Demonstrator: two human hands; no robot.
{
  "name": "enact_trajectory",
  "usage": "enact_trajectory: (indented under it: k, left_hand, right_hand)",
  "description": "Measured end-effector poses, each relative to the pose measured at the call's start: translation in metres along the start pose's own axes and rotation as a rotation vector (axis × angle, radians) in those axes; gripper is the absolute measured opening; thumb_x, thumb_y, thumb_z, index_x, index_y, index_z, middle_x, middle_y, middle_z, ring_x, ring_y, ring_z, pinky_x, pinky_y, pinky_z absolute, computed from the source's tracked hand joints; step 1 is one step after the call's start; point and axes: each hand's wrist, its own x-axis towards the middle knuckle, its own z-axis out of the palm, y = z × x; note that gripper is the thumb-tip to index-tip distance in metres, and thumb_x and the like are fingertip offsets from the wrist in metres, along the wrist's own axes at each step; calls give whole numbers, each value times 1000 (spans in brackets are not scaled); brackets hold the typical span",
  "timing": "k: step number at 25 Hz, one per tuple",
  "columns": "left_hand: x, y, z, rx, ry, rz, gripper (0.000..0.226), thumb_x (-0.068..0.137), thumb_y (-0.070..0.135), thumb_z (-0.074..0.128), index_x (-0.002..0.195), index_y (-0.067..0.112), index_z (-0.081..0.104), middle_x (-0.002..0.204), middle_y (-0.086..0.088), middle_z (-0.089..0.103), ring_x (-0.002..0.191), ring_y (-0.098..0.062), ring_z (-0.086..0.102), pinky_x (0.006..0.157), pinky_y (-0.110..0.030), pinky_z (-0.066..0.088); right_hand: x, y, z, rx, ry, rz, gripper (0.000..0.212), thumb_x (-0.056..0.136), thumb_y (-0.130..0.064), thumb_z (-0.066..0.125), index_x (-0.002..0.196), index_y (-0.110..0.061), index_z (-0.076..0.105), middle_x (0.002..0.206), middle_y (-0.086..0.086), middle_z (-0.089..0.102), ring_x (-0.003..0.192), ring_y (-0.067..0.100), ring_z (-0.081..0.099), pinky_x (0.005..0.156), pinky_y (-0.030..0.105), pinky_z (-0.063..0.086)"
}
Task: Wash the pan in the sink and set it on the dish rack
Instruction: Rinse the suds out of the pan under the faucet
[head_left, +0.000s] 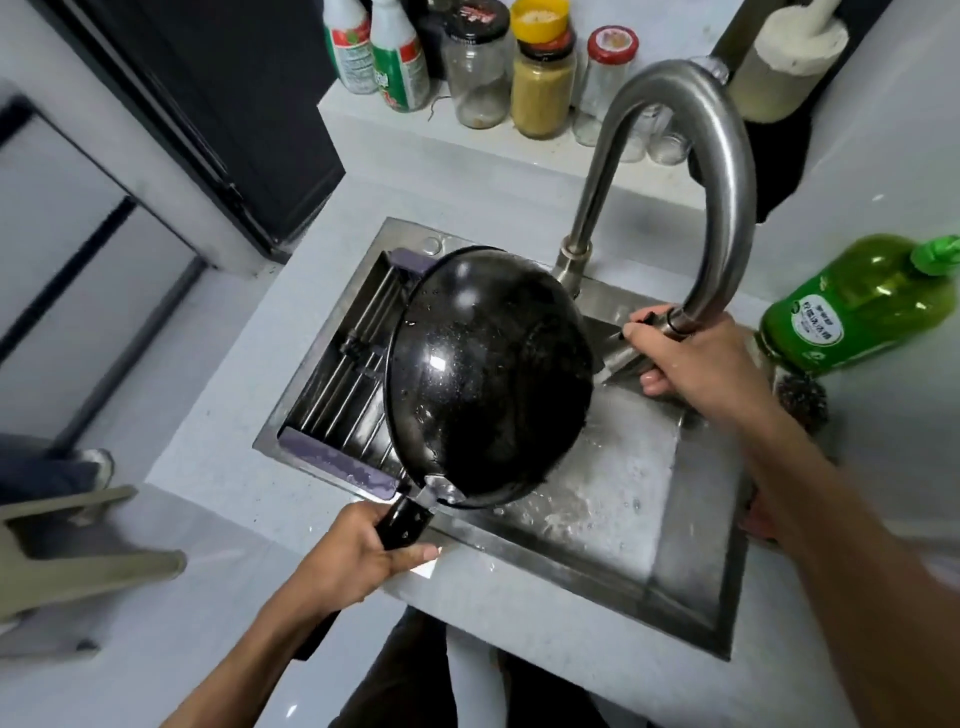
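The left hand (358, 553) is closed around the black handle of the round black speckled metal pan (488, 379), held tilted with its wet underside up over the stainless steel sink (691, 582), while the right hand (691, 358) grips the spout end of the curved brushed-steel faucet (727, 171) at three o'clock of the pan. This looks like rinsing; next, the pan must swing toward nine o'clock onto the roll-up steel dish rack (337, 384). Writing on the green dish-soap bottle (852, 306) is too blurred to read.
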Motion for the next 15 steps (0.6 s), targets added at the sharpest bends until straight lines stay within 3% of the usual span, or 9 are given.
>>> enact_trajectory:
  k: [4, 8, 10, 15]
  left_hand:
    - [-18, -3, -32, -42, 66, 14, 53, 74, 23, 84, 66, -2, 38, 56, -3, 29, 47, -18, 28, 39, -24, 26]
    - [-23, -5, -67, -63, 132, 22, 52, 74, 20, 85, 57, 15, 36, 54, -4, 29, 46, -18, 30, 42, -28, 31]
    - [-19, -10, -84, -72, 192, -2, 54, 73, 19, 85, 53, 21, 35, 53, -3, 30, 45, -18, 31, 43, -27, 30]
    - [8, -30, -121, -96, 276, -57, 42, 73, 18, 84, 56, 15, 46, 53, -5, 32, 46, -18, 31, 43, -26, 28]
  right_hand:
    - [-11, -9, 8, -36, -11, -12, 15, 87, -34, 75, 93, -20, 73, 78, -2, 75, 58, 10, 69, 49, 15, 51]
    - [-24, -16, 19, -187, -58, -9, 34, 87, -47, 72, 78, -13, 73, 61, 0, 70, 57, 14, 65, 57, 29, 51]
    - [-28, -21, 27, -184, -108, 32, 37, 88, -50, 70, 80, -15, 74, 67, 5, 72, 59, 16, 64, 58, 30, 53]
    - [-22, -41, 59, -133, -131, -50, 15, 94, -41, 66, 96, -28, 74, 74, -4, 72, 63, 10, 68, 57, 23, 50]
